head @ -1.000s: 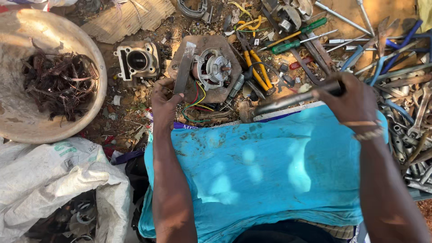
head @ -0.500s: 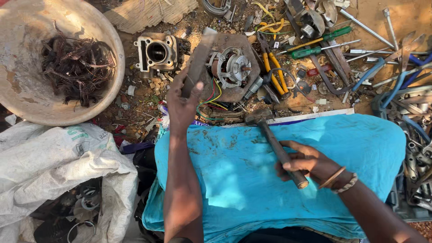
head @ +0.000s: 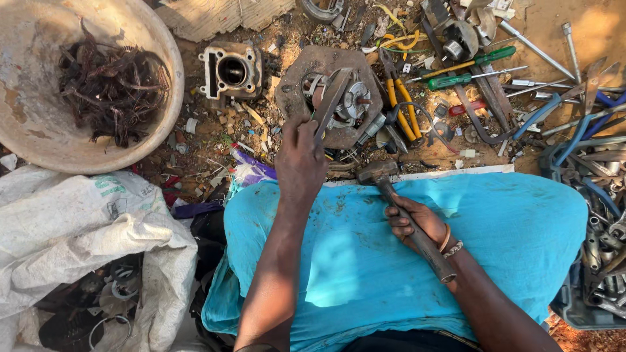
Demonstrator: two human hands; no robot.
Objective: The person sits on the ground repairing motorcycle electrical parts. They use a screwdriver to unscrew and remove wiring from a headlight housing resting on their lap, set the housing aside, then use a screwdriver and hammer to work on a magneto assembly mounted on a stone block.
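Dirt ground, tool-strewn: left hand [head: 300, 160] grips flat chisel [head: 331, 104] on motor [head: 336, 98]; right hand [head: 414, 225] closed around hammer [head: 404, 212].

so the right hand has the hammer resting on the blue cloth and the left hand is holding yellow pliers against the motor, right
Not quite. In the head view the left hand holds a flat metal chisel against the motor; the yellow pliers lie untouched on the ground. The right hand does hold the hammer on the blue cloth.
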